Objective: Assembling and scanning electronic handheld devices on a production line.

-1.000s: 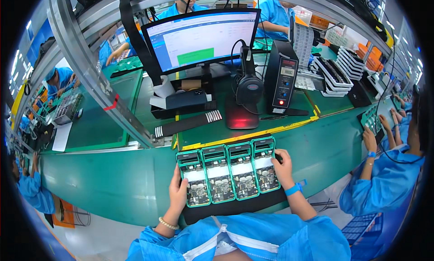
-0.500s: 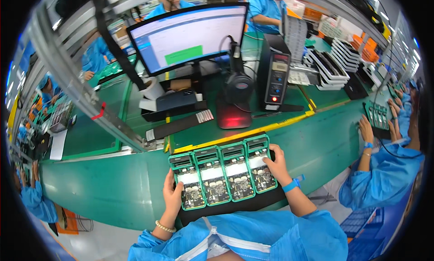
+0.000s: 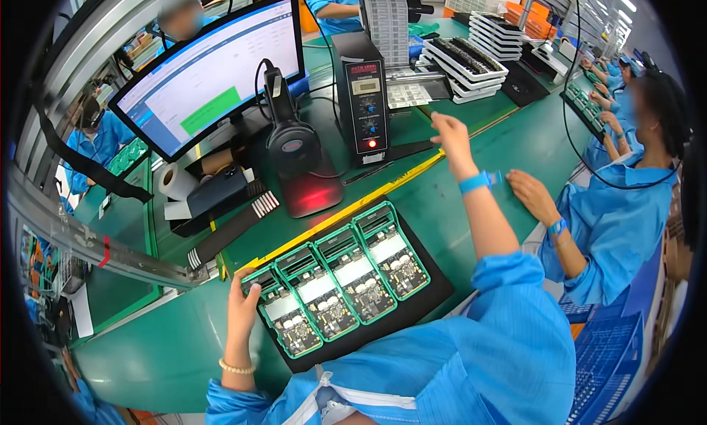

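A green-framed panel of circuit boards (image 3: 339, 315) lies on a black mat (image 3: 420, 296) before me, slightly turned. Each board carries a white strip across its middle. My left hand (image 3: 241, 301) grips the panel's left end, thumb at its upper left corner. Stretched forward past the panel, my right hand (image 3: 454, 143) is empty with its fingers extended and partly apart. Just beyond it, a sheet of pale labels (image 3: 407, 94) hangs out of a label dispenser fed by a large label reel (image 3: 386, 29).
A black counter box (image 3: 363, 93) with a red light stands beside a barcode scanner on its stand (image 3: 298, 149). A monitor (image 3: 213, 71) is at the left. White trays (image 3: 465, 65) are stacked behind. At right, a co-worker's hand (image 3: 534, 194) is close to my right forearm.
My right hand has let go of the panel's right end and moved forward and up toward the labels. The left hand keeps its hold. The view has turned to the right.
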{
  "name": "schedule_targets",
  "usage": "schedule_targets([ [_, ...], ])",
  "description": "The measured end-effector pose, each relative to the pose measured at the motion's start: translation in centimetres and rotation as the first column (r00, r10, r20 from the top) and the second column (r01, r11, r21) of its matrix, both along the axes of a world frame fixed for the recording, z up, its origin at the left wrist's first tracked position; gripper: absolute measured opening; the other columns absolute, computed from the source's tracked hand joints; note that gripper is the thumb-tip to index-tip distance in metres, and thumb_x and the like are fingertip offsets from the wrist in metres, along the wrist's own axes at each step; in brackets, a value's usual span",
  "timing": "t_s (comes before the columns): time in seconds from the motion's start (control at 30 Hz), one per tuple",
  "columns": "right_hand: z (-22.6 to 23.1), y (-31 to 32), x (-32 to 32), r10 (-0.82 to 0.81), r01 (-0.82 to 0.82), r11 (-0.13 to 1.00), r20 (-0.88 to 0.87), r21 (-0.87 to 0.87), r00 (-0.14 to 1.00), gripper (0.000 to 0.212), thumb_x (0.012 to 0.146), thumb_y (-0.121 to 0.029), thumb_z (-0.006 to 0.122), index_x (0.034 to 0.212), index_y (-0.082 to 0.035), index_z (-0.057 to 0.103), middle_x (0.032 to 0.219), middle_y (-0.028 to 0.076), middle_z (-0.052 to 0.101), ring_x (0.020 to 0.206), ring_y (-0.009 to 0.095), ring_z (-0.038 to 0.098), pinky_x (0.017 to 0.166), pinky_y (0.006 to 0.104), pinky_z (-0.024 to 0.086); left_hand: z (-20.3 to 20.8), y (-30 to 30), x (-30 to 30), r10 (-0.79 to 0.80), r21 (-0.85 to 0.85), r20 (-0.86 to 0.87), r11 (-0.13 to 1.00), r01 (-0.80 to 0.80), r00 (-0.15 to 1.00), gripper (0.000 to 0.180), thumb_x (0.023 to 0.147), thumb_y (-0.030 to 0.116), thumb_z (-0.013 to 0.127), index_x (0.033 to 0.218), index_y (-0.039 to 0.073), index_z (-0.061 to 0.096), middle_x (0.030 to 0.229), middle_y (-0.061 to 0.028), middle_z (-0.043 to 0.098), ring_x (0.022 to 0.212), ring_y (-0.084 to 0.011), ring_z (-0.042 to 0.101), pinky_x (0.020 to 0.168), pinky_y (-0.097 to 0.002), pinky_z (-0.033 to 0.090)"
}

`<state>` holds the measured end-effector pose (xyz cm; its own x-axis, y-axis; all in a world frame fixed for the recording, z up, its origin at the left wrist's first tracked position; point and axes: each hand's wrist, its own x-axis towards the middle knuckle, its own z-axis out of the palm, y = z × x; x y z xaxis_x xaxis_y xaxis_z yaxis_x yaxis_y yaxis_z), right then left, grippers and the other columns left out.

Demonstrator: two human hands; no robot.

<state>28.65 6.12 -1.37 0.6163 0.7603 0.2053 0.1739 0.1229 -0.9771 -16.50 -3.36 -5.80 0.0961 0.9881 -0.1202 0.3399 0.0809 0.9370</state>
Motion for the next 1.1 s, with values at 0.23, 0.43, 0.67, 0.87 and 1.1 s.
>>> schedule_targets([
  [0.23, -0.6, 4.3, 1.9, -0.019, 0.012, 0.993, -0.058, -0.121, 0.998, 0.044, 0.071, -0.045, 0.061, 0.091, -0.006, 0.059, 0.074, 0.000, 0.054, 0.052, 0.008, 0.044, 0.043, 0.0205, 0.025, 6.0, -3.2, -2.2, -0.199, -0.031, 0.126, 0.978, 0.204, 0.972, 0.021, 0.065, 0.002, 0.066, 0.071, 0.004, 0.046, 0.070, 0.0006, 0.046, 0.067, -0.0074, 0.041, 0.060, -0.0210, 0.035],
  [0.43, 0.4, 4.0, 0.1, -0.151, 0.166, 0.981, -0.136, 0.102, 0.979, 0.021, 0.075, -0.022, 0.059, 0.064, -0.004, 0.056, 0.051, -0.004, 0.040, 0.046, 0.005, 0.033, 0.041, 0.0226, 0.021, 9.4, -5.8, -3.9, -0.413, -0.094, 0.061, 0.904, 0.417, 0.909, 0.034, 0.059, 0.002, 0.070, 0.053, 0.004, 0.037, 0.058, 0.0001, 0.037, 0.057, -0.0103, 0.033, 0.052, -0.0275, 0.027],
  [0.67, -1.9, -0.8, -14.5, 0.355, -0.355, 0.935, 0.027, -0.001, 0.935, 0.016, 0.076, -0.019, 0.054, 0.075, -0.004, 0.061, 0.056, -0.003, 0.044, 0.051, 0.004, 0.037, 0.045, 0.0199, 0.028, 8.2, -4.6, -3.4, 0.095, -0.011, 0.642, 0.993, -0.116, 0.760, 0.015, 0.064, 0.005, 0.065, 0.072, 0.002, 0.053, 0.072, -0.0051, 0.053, 0.078, -0.0161, 0.054, 0.070, -0.0291, 0.042],
  [0.87, -1.3, -0.1, -16.7, 0.430, -0.469, 0.883, -0.335, -0.040, 0.838, 0.014, 0.080, -0.019, 0.053, 0.079, -0.005, 0.055, 0.065, -0.004, 0.044, 0.053, 0.005, 0.039, 0.046, 0.0187, 0.027, 6.6, 2.5, 3.3, 0.295, -0.235, 0.825, 0.955, -0.182, 0.482, 0.015, 0.076, 0.009, 0.055, 0.090, 0.007, 0.050, 0.086, -0.0037, 0.054, 0.082, -0.0185, 0.054, 0.076, -0.0426, 0.043],
  [1.1, 2.0, -6.6, -14.2, 0.412, -0.349, 0.910, -0.409, 0.224, 0.814, 0.013, 0.079, -0.013, 0.052, 0.068, -0.006, 0.047, 0.061, -0.004, 0.037, 0.055, 0.005, 0.033, 0.049, 0.0186, 0.025, 4.7, 6.3, 7.1, 0.254, -0.179, 0.857, 0.963, -0.202, 0.448, 0.008, 0.079, 0.011, 0.052, 0.084, 0.011, 0.047, 0.077, -0.0016, 0.052, 0.080, -0.0184, 0.053, 0.078, -0.0484, 0.041],
])
